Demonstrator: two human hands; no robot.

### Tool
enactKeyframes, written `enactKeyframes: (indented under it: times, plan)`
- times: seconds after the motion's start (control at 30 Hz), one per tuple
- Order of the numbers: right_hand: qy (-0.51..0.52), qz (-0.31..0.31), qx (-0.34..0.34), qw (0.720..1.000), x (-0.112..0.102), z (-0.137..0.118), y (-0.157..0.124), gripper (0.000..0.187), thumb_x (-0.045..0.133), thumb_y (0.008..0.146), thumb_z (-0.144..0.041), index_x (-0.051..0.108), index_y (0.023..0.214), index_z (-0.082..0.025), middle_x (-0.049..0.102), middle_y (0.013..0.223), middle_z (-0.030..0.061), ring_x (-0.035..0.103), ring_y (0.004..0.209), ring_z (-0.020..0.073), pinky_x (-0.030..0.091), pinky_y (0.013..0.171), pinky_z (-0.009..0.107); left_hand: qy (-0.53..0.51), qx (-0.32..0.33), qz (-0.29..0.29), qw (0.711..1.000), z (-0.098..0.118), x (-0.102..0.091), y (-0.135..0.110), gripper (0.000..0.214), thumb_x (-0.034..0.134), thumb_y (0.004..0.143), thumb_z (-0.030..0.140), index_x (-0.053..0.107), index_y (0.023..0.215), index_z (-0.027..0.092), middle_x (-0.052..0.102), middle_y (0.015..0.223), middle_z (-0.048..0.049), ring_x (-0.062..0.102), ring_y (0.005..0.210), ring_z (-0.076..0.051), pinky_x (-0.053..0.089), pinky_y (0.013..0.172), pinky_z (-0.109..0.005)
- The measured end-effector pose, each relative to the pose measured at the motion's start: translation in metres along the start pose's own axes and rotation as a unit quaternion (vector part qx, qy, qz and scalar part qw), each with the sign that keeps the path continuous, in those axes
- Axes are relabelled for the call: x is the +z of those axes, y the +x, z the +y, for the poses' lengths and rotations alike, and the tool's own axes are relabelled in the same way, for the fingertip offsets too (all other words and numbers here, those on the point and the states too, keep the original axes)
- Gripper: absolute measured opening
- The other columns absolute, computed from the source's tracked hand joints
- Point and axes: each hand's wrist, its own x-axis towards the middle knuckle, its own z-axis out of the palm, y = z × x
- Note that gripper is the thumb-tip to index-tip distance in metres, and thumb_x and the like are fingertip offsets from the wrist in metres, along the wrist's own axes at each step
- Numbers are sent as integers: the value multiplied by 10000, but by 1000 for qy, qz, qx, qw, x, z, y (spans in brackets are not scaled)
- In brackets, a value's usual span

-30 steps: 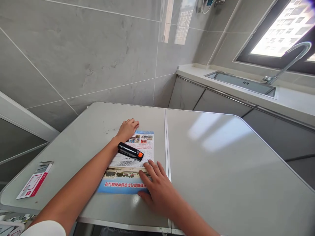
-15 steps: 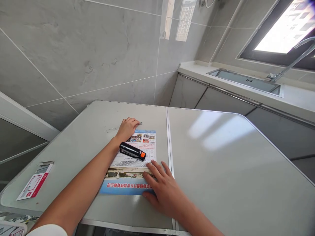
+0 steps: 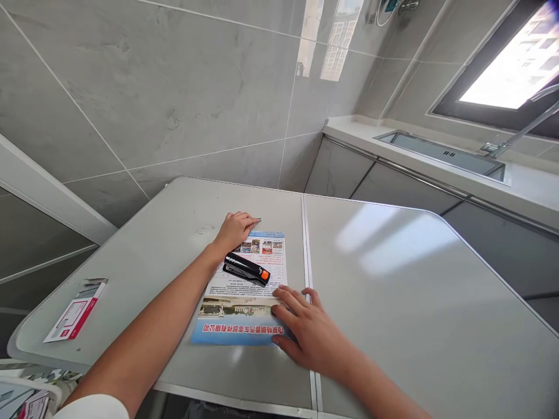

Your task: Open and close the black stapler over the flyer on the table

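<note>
Stapler (image 3: 244, 268) on leaflet (image 3: 240, 307); left hand (image 3: 236, 228) pinching small grey piece (image 3: 258, 219).

A pale grey desk (image 3: 419, 326) with rounded far corners is stretching across the scene, a white strip (image 3: 311, 302) running from its near edge to its far edge and dividing the top into two panels. Window light is gleaming on the right panel. On the left panel, a printed leaflet (image 3: 242, 294) is lying flat just left of the strip, its blue band facing near. A red-and-white packet (image 3: 76, 311) is lying by the left edge, and tiny thin bits (image 3: 204, 229) are lying scattered farther back.
</note>
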Motion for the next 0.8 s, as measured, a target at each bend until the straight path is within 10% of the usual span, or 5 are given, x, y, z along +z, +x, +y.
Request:
enactKeyframes:
  times: [0.8]
  plan:
    - [9, -18, -35, 999, -12, 22, -31, 359, 550, 1021, -365, 619, 1372, -336, 522, 1566, 86, 477, 1450, 281, 348, 1114, 468, 38, 103, -74, 991, 35, 3, 1, 437, 365, 1100, 365, 568, 1484, 316, 555, 1570, -68, 439, 1498, -250, 270, 1232, -505]
